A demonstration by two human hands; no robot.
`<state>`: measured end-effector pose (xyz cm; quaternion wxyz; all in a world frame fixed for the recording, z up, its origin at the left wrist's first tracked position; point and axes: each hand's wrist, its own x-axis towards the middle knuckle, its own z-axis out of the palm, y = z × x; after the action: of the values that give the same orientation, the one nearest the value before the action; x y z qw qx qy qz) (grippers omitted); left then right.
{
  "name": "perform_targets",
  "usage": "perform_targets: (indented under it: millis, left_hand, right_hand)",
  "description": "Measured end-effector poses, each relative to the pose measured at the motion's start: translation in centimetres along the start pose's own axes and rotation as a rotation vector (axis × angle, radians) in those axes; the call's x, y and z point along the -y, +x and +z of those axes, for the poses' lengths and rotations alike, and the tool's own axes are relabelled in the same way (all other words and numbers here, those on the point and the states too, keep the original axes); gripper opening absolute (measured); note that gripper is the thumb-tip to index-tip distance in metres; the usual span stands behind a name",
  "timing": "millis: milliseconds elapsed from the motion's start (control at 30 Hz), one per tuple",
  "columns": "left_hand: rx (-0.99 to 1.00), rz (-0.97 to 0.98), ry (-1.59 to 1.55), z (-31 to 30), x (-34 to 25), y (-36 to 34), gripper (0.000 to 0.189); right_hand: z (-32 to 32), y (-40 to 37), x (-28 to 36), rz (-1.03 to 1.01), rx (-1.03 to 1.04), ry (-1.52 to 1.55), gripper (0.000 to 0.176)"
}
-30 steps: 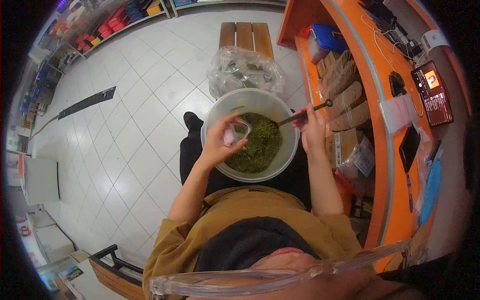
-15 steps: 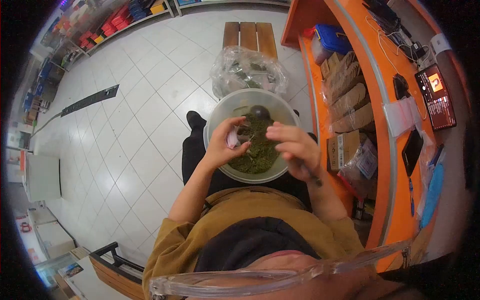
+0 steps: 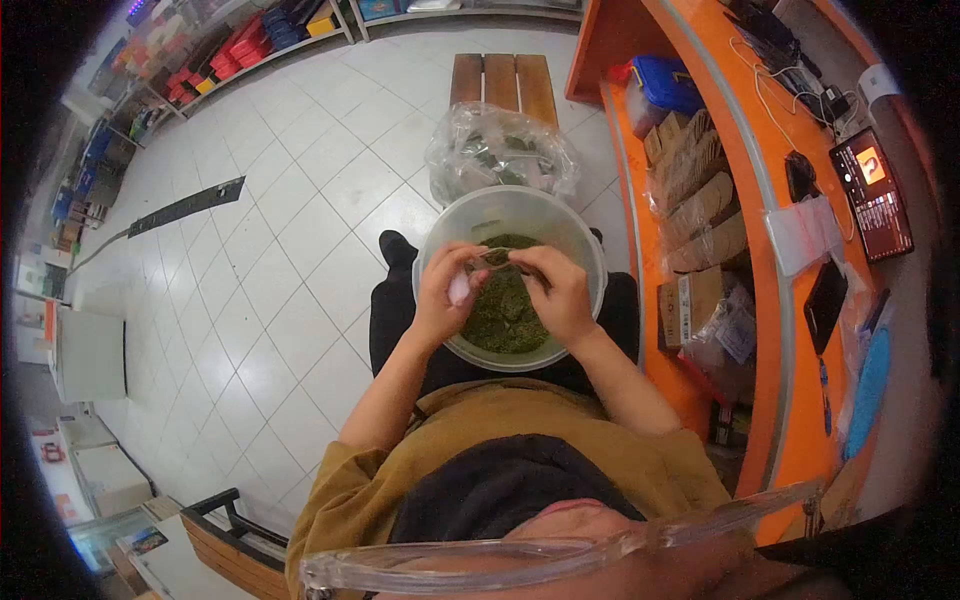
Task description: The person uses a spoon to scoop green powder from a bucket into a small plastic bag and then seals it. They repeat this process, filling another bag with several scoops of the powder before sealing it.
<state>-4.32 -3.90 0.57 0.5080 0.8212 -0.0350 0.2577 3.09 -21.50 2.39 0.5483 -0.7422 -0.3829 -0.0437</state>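
Note:
A translucent round tub (image 3: 585,235) with green chopped herb-like material (image 3: 505,315) in its bottom stands between the person's legs. My left hand (image 3: 447,290) is over the tub's left part, fingers curled round a small clear bag with something whitish at the palm. My right hand (image 3: 560,295) is closed in a pinch at the bag's rim, over the middle of the tub. The small bag (image 3: 495,258) spans the space between both hands, with some green stuff showing at it.
Beyond the tub, a large clear plastic bag (image 3: 500,150) sits on a slatted wooden bench (image 3: 500,80). An orange shelf unit (image 3: 740,150) with cardboard boxes (image 3: 700,300) and a phone-like screen (image 3: 872,195) stands at right.
My right hand has moved left and inward from the tub's right side and now pinches at the small bag. The dark round item seen in the tub earlier no longer shows.

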Motion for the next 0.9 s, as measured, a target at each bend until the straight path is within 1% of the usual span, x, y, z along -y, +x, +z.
perform_targets:
  millis: [33,100,133,233,333,433,500,600,633,700,733,800,900]
  left_hand:
    - [-0.018,-0.014,-0.046,0.0,0.3,0.0,0.025]
    - [-0.048,-0.042,-0.145,0.0,0.7,-0.1,0.016]
    - [-0.058,-0.029,-0.119,0.1,0.7,0.0,0.014]
    - [-0.087,0.017,-0.022,0.0,0.4,-0.3,0.010]
    - [-0.113,0.062,0.067,-0.1,0.0,-0.4,0.010]
    - [-0.159,0.067,0.074,-0.1,0.1,-0.5,0.014]
    - [-0.188,0.097,0.071,0.0,0.3,-0.5,0.015]
    - [-0.071,0.170,0.147,0.0,-0.5,-0.1,0.014]
    - [-0.120,0.127,0.123,0.1,-0.3,-0.2,0.013]
    - [-0.226,0.039,0.074,0.3,0.2,-0.5,0.012]
    - [-0.208,0.037,0.072,0.3,0.3,-0.5,0.011]
    - [-0.165,0.031,0.067,0.3,0.3,-0.5,0.011]
    - [-0.119,0.097,0.108,0.5,0.3,-0.2,0.012]
  right_hand:
    - [-0.1,-0.1,0.0,0.022,-0.012,0.042,0.028]
    - [-0.4,-0.3,0.8,0.190,-0.018,0.087,0.034]
    - [-0.5,-0.3,1.1,0.272,-0.022,0.110,0.036]
    - [-1.0,-0.4,1.0,0.303,0.042,0.041,0.043]
    - [-1.1,0.0,1.4,0.141,0.087,-0.101,0.037]
    - [-0.7,0.5,0.7,-0.063,-0.019,-0.163,0.029]
    - [-0.4,0.2,0.1,-0.022,-0.037,-0.163,0.024]
    - [-0.1,0.0,-0.1,0.005,-0.010,-0.100,0.019]
    - [0.0,0.0,0.0,0.008,0.008,-0.067,0.018]
    - [0.0,0.4,0.2,0.111,-0.036,-0.027,0.022]
    - [0.0,0.6,0.4,0.164,-0.058,-0.008,0.023]
    - [0.4,0.7,0.9,0.105,-0.016,-0.027,0.022]
    - [0.4,0.6,0.7,0.000,0.039,-0.113,0.024]
